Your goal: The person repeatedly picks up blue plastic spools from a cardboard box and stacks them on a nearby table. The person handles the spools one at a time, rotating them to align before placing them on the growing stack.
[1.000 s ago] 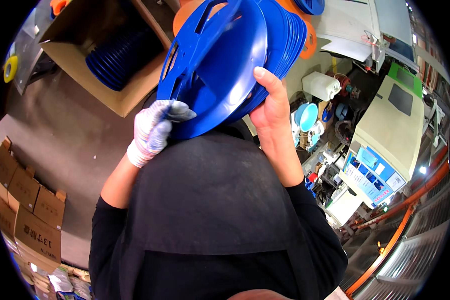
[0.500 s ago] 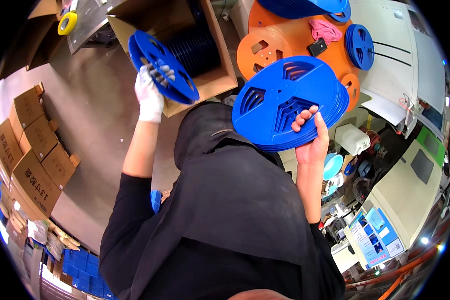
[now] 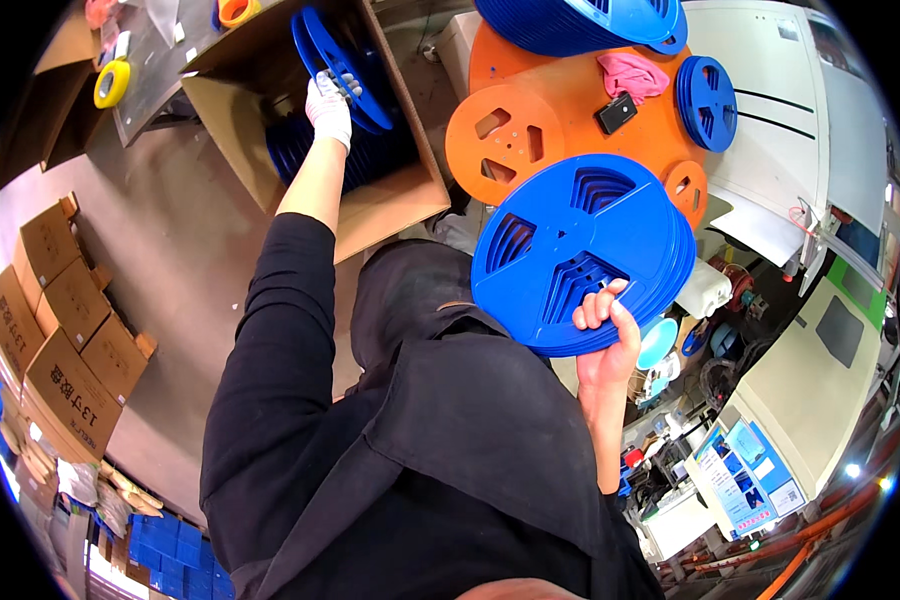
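Note:
My gloved left hand [image 3: 331,103] grips a blue plastic reel [image 3: 352,75] at its hub, up inside an open cardboard box [image 3: 402,203]. Beneath that reel, several dark blue reels [image 3: 282,150] stand in a row in the box. My bare right hand [image 3: 607,335] holds a thick stack of blue reels [image 3: 570,235] in front of me, fingers hooked through a cutout and thumb along the face. The stack leans upright with its flat face toward me.
An orange round table [image 3: 570,95] at the far right bears more blue reels [image 3: 705,103], a pink cloth [image 3: 632,76] and a small black box [image 3: 616,114]. Closed cartons [image 3: 70,395] stand at left. Yellow tape [image 3: 112,84] lies on a grey table [image 3: 155,60]. A pale machine [image 3: 805,370] stands at right.
My left hand has carried its reel up and to the right, from the box's front edge to inside it. The stack in my right hand has dropped a little lower.

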`<state>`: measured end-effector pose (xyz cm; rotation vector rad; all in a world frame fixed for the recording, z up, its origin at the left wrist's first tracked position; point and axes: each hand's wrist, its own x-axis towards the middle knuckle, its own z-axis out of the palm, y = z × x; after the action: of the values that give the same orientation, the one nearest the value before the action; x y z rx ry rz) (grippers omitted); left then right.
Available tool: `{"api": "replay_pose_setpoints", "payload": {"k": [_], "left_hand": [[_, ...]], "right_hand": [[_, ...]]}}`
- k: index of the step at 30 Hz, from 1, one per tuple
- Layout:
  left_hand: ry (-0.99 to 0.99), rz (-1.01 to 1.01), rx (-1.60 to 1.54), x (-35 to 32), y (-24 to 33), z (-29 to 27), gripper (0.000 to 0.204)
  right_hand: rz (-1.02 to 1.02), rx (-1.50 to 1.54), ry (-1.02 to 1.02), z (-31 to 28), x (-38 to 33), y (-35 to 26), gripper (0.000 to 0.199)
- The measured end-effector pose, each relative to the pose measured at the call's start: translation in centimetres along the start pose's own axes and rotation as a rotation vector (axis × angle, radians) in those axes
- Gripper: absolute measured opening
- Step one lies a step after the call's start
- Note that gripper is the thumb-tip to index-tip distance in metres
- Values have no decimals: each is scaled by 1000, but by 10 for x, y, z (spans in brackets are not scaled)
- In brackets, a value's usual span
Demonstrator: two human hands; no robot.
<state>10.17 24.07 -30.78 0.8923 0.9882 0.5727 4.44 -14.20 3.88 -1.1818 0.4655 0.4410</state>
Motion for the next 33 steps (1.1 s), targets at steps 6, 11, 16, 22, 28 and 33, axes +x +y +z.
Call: {"api": "replay_pose_setpoints", "payload": {"k": [6, 11, 16, 22, 28, 33], "left_hand": [[55, -322, 470, 6, -48, -26, 87], [-132, -361, 602, -83, -26, -59, 82], [-327, -23, 588, -172, -10, -100, 59], [-556, 970, 972, -224, 76, -63, 67], [-847, 1371, 1037, -243, 136, -28, 55], [-940, 1425, 1025, -248, 136, -31, 54]], "right_hand": [[26, 29, -32, 2, 7, -2, 21], [32, 318, -254, -18, 19, -11, 26], [60, 495, -493, -28, 35, -26, 39], [76, 624, -653, -37, 45, -28, 43], [135, 648, -769, -29, 42, -30, 42], [120, 646, -791, -29, 33, -31, 42]]}}
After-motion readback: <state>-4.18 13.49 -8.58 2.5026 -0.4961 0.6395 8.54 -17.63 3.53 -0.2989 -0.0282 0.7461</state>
